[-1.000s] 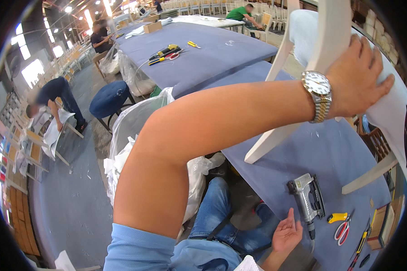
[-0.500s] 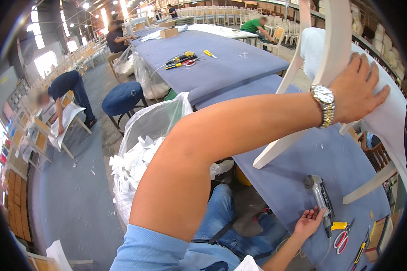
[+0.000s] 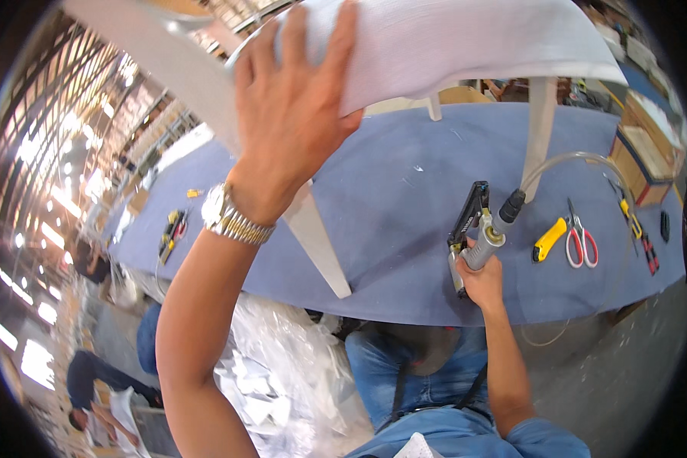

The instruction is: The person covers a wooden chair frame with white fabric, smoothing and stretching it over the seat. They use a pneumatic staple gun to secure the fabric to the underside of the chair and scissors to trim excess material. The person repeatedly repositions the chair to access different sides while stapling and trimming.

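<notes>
A white-legged chair (image 3: 540, 130) stands on the blue-covered table, its seat covered in pale fabric (image 3: 466, 46). My left hand (image 3: 294, 111), with a metal watch on the wrist, lies on the seat fabric beside a leg, fingers stretched out and spread. Below the seat, my right hand (image 3: 482, 284) is wrapped round the body of a silver and black staple gun (image 3: 479, 246), raised at the table's near edge. A clear air hose (image 3: 576, 156) runs from its black fitting. Just right of it lie a yellow-handled tool (image 3: 549, 240) and scissors (image 3: 581, 248) with red and white handles.
Further right on the table (image 3: 404, 175) are a yellow and black tool (image 3: 631, 217), a red-handled tool (image 3: 649, 253) and a wooden box (image 3: 640, 164). More hand tools (image 3: 173, 233) lie far left. A plastic bag of white scraps (image 3: 256, 385) stands beside me. A person (image 3: 103, 389) bends over at lower left.
My view has swung to the right. My right hand, earlier open beside the staple gun on the table, now grips and lifts it. My left hand stays on the chair seat.
</notes>
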Tool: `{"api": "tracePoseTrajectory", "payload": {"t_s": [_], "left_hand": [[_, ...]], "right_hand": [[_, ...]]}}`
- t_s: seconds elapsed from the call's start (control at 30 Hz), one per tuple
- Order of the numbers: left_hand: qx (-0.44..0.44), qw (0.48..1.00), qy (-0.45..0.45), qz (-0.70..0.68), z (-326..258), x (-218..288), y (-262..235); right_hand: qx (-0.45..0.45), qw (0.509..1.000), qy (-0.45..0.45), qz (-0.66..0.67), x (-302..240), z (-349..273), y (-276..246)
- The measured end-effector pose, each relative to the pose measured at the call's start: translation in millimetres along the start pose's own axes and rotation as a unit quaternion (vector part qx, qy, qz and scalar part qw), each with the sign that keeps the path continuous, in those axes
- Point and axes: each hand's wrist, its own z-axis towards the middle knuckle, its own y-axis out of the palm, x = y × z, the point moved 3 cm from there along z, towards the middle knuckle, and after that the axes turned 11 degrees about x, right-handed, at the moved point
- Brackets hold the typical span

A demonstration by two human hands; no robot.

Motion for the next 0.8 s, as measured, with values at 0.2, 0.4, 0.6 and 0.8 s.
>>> {"api": "tracePoseTrajectory", "payload": {"t_s": [0.2,0.4,0.6,0.8], "left_hand": [[-0.028,1.0,-0.002,-0.01,6,6,6],[-0.053,0.998,0.018,0.021,8,6,5],[-0.066,0.998,0.002,0.001,7,7,5],[-0.076,0.997,-0.009,0.012,9,11,5]], "right_hand": [[0.066,0.949,-0.228,0.206,-23,3,27],[0.116,0.8,-0.427,0.405,-150,34,38],[0.144,0.789,-0.488,0.344,-182,38,51],[0.147,0.789,-0.477,0.358,-195,38,55]]}}
